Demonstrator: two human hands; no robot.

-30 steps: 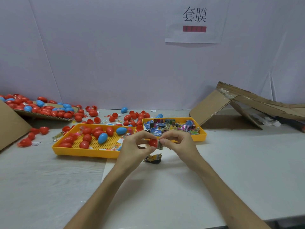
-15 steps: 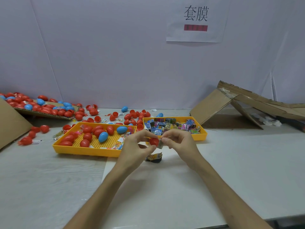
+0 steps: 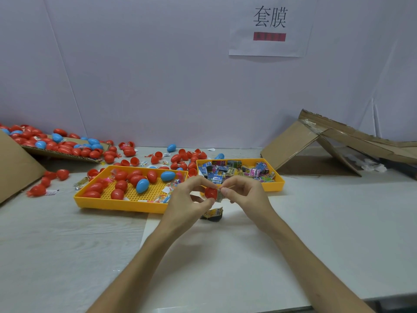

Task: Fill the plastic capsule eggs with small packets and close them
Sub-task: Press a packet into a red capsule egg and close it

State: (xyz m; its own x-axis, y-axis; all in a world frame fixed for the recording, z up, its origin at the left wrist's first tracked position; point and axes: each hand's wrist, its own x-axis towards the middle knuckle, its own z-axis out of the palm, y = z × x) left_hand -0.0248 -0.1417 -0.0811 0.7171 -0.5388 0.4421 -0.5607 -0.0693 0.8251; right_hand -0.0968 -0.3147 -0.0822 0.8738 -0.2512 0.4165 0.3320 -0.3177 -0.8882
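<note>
A pale wall backs a white table (image 3: 327, 233), and a paper sign (image 3: 268, 28) with two printed characters hangs at 12 o'clock. Taking the hands as the centre of the dial, the left hand (image 3: 186, 201) pinches a red egg half (image 3: 211, 192) between thumb and fingertips, held above the table. The right hand (image 3: 247, 195) meets it from 3 o'clock, thumb and forefinger pinching a small packet (image 3: 220, 195) against the egg's open side. How far the packet sits inside cannot be told.

Just below the hands, at 6 o'clock, a second packet (image 3: 213, 215) lies on a lighter sheet (image 3: 203, 263) spread over the table. At 10 o'clock a yellow tray (image 3: 117, 205) holds red eggs, two blue eggs (image 3: 142, 185) and scraps of wrapper. At 1 o'clock, partly hidden by the fingers, another yellow tray (image 3: 279, 182) is packed with coloured packets (image 3: 228, 171). Loose red eggs (image 3: 182, 158) are scattered between the two trays and the wall at 11 to 12 o'clock.

Further out at 10 o'clock a cardboard sheet (image 3: 65, 153) carries a heap of red and blue eggs. A tilted cardboard flap (image 3: 13, 170) stands at 9 o'clock. At 2 o'clock a collapsed cardboard box (image 3: 293, 145) leans like a tent.
</note>
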